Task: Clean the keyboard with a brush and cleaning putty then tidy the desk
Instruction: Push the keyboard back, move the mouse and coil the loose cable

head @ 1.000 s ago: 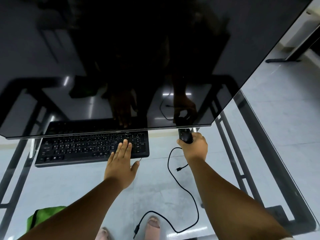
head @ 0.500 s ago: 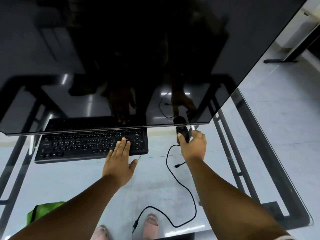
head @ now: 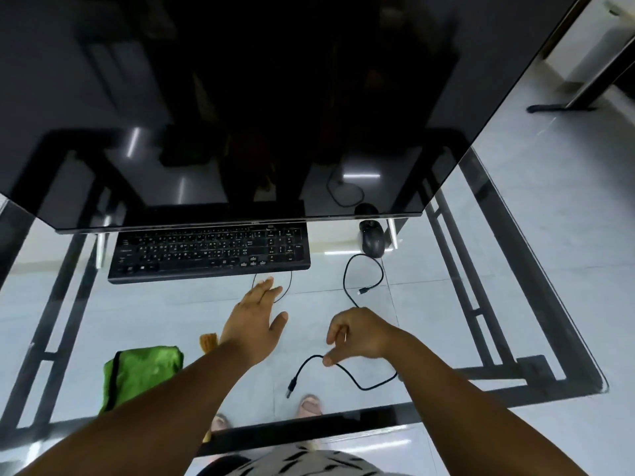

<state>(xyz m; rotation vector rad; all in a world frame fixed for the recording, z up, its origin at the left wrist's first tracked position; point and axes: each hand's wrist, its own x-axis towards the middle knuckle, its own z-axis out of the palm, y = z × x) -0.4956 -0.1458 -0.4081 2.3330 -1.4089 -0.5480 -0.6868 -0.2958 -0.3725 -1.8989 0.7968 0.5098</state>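
Both hands have left their earlier stations. A second ago our left hand [head: 252, 324] lay flat on the right end of the keyboard [head: 209, 252] and our right hand [head: 360, 336] cupped the mouse [head: 372, 239]; now both are drawn back toward us over the glass bench [head: 446, 338]. The left hand hovers just in front of the keyboard, fingers straight and close together, thumb set apart, holding nothing. The right hand's fingers are curled, with thumb and forefinger pinching the loose black cable [head: 357, 381] near its plug end. We judge that keyboard and mouse are now placed and that tidying has passed to the stray cable.

The keyboard sits square under the lower edge of the dark monitor [head: 275, 97], its far rows partly hidden by the screen; whether its keys are free of dust is too fine to tell. The mouse rests to the right of it, well apart. A green cloth [head: 142, 376] lies at the near left. Neither brush nor putty is visible.
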